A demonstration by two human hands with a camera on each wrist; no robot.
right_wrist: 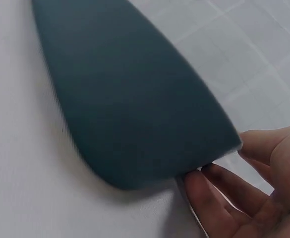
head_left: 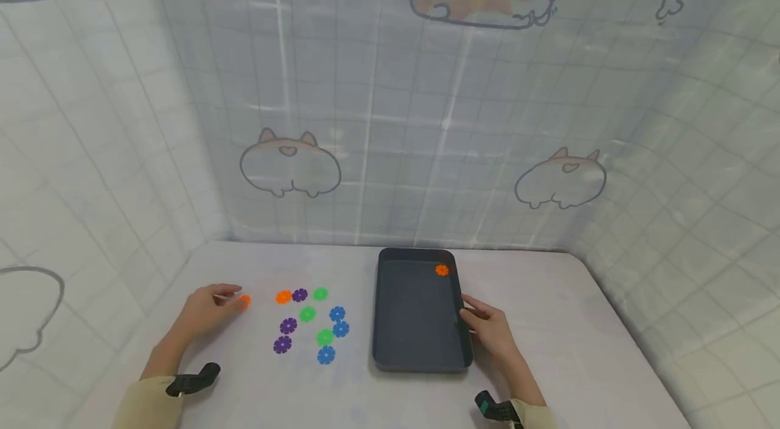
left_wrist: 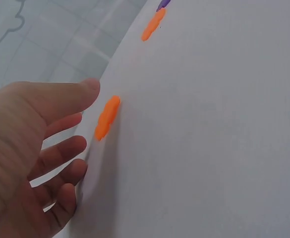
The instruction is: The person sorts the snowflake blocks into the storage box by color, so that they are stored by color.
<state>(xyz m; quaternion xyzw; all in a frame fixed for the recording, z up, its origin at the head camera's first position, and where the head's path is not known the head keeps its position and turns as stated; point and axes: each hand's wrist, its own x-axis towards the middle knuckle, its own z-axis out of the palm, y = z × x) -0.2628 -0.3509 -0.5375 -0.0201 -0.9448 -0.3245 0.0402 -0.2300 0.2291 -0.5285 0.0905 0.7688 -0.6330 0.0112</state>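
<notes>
My left hand point(head_left: 207, 310) is over the left part of the table with its fingers loosely bent. Its thumb tip is close to an orange notched plastic disc point(head_left: 246, 301); in the left wrist view that disc lies just past the thumb, with nothing between thumb and fingers. At the right, my right hand point(head_left: 493, 334) pinches the side rim of a dark rectangular tray point(head_left: 417, 324), thumb above and fingers below, as the right wrist view shows. One orange disc point(head_left: 441, 270) lies inside the tray near its far right corner.
Between left hand and tray lie another orange disc point(head_left: 284, 297), three purple discs point(head_left: 288, 326), three green discs point(head_left: 307, 314) and three blue discs point(head_left: 326, 354). The white table point(head_left: 567, 321) meets a patterned curtain point(head_left: 390, 145) at the back and sides.
</notes>
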